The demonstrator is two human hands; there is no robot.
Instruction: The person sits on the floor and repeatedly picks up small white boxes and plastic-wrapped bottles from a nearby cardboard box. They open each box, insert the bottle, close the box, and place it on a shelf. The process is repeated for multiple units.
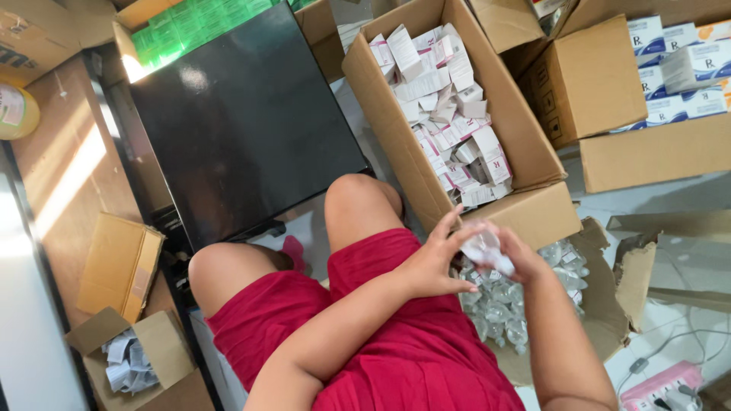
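Both hands up over the lap, closed around one small clear packet. Left hand cupping it from the near side, fingers spread and curled, thumb pressed in — right hand pinching the far edge, mostly hidden behind the packet. Can't tell what's inside, too blurry. Just below and right of the grip: a torn carton full of more clear packets. Right above the grip, nearly touching the fingertips: a big open box stuffed with small white-and-pink cartons, all jumbled. Further up and right — another box with blue-and-white cartons. Off to the left, past the knees: a black panel lying flat. Way down left: a small open box of crumpled paper.
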